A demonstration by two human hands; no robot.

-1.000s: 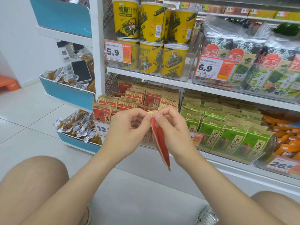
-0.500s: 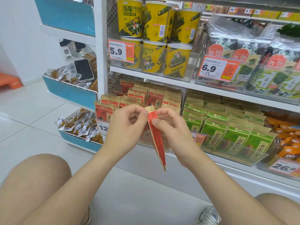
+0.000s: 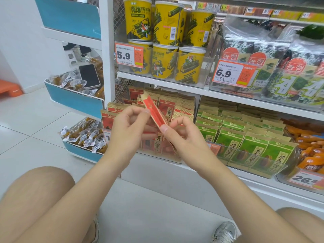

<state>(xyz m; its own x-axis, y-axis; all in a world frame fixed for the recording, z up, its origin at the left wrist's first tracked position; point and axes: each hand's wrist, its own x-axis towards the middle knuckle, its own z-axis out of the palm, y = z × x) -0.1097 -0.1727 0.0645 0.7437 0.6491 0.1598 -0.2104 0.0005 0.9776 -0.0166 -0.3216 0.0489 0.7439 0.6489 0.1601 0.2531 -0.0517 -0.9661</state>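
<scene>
A flat red and tan snack packet (image 3: 155, 112) is held edge-on in front of the lower shelf, tilted with its tan top end up and to the left. My left hand (image 3: 128, 130) pinches its middle with thumb and fingertips. My right hand (image 3: 180, 135) pinches its lower end between thumb and forefinger. Behind the hands, rows of matching red packets (image 3: 177, 106) stand in a clear bin on the lower shelf.
Green packets (image 3: 245, 137) fill the bin to the right, orange ones (image 3: 310, 149) beyond. Yellow tubs (image 3: 164, 41) and seaweed bags (image 3: 273, 71) sit on the shelf above. Blue bins of wrapped snacks (image 3: 84, 135) and a phone (image 3: 89, 75) stand left. My knees flank a white tiled floor.
The packet swung from hanging downward to pointing up and left. My right hand shifted to its lower end, and both hands moved nearer the red packets.
</scene>
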